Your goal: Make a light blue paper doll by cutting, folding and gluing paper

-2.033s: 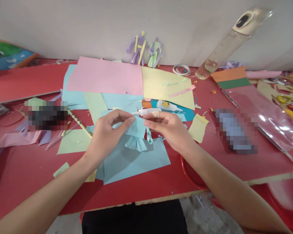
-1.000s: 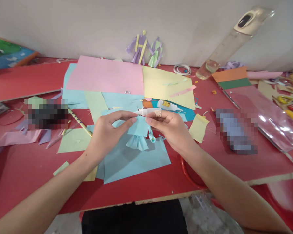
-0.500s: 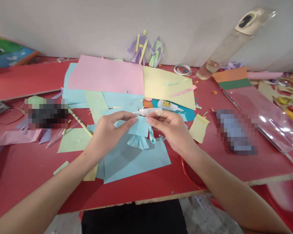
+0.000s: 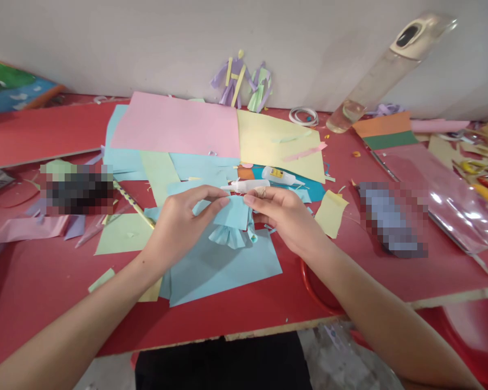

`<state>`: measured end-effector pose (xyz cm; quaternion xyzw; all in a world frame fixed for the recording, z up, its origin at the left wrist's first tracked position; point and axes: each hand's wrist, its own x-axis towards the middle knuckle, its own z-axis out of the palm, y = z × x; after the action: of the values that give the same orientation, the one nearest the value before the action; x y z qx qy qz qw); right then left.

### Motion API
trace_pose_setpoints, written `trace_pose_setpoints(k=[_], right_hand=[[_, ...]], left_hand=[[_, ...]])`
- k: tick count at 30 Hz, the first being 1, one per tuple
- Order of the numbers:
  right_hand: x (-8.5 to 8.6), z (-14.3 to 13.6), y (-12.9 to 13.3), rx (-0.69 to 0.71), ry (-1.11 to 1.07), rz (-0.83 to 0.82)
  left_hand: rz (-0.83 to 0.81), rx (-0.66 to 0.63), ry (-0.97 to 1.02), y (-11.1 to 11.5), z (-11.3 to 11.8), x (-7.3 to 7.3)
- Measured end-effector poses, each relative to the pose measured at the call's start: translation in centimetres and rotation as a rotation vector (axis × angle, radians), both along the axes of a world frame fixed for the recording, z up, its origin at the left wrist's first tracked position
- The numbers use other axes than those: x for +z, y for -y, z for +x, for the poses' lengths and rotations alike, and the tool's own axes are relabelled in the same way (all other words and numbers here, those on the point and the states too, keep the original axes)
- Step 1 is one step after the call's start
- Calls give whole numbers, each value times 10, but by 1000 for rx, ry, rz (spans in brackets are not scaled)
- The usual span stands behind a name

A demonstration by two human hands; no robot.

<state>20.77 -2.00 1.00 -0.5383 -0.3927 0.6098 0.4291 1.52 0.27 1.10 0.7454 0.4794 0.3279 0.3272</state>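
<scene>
A light blue paper doll dress hangs between my two hands, with a pleated lower part and a rolled paper tube at its right side. My left hand pinches its upper left edge between thumb and forefinger. At the upper right edge, my right hand pinches it in the same way. Sheets of light blue paper lie below on the red table. Just beyond my fingertips rests a white glue bottle; a second glue bottle with a yellow label lies behind it.
Pink paper and yellow paper lie farther back. Two paper dolls lean on the wall, left of a tilted water bottle. A pencil lies on the left, a blurred-out object on the right.
The pleated lower part and the rolled tube have shifted slightly, the pleats a little to the left. Both hands keep their pinch in nearly the same place.
</scene>
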Motion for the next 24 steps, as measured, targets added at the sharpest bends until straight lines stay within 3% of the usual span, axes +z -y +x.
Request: trace_pose_setpoints(k=[9, 19, 24], right_hand=[[3, 2, -1, 50, -73, -11], [0, 0, -1, 32, 168, 307], [-3, -2, -1, 16, 44, 195]], left_hand=[[30, 0, 8, 1, 0, 2], [89, -14, -7, 3, 1, 5], [152, -29, -8, 4, 2, 4]])
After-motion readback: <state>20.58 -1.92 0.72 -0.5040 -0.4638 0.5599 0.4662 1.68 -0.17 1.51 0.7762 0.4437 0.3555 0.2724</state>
